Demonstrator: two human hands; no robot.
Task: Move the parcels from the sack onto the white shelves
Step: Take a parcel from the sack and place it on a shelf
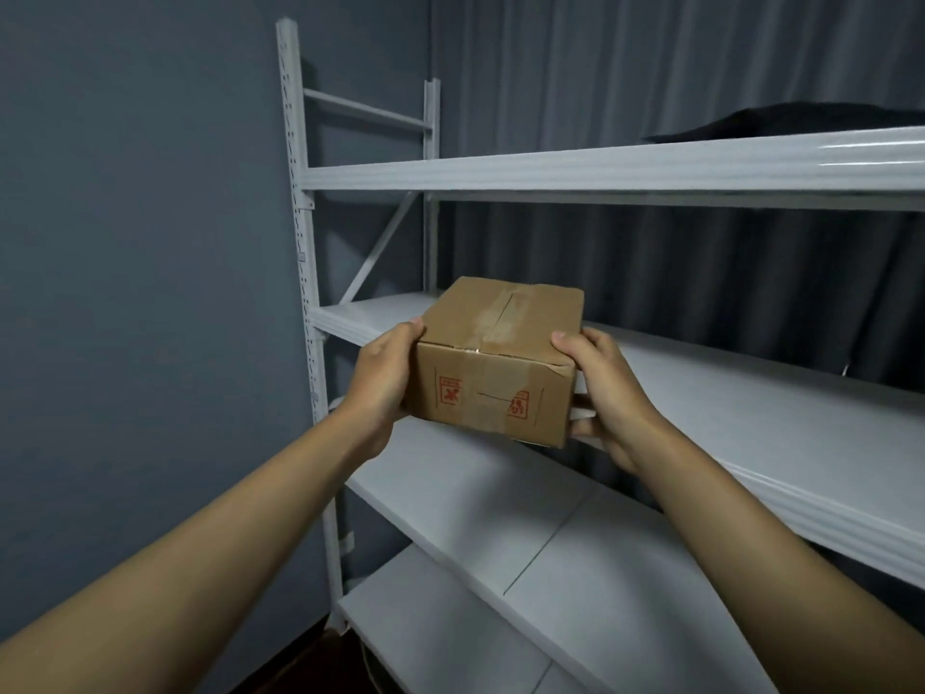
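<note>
Left forearm: bare, reaching up from the lower left corner toward the middle of the view.
Right forearm: bare, reaching up from the lower right corner, converging with the other arm.
Left hand: curled round the left end of the box, thumb lying on the top edge, fingers hidden under and behind it.
Right hand: curled round the right end of the box, thumb on the top near corner, fingertips showing pale below the right side.
Parcel: a small brown cardboard box with clear tape along its top seam and red handling symbols on its near face, held between both hands, tilted slightly down to the right, in the air in front of the second board from the top; whether its far edge touches that board cannot be told.
Lower boards: two flat white boards of the white metal shelving unit, seen below the box, the upper of them with a thin seam line across it.
Middle board: white, running from behind the box out to the right edge.
Top board: white beam above, with a dark black cloth-like bundle lying on it at the far right.
Uprights: white perforated posts at the left end, joined by a diagonal brace.
Backdrop: a plain grey-blue wall on the left, a dark grey pleated curtain behind the shelves.
</note>
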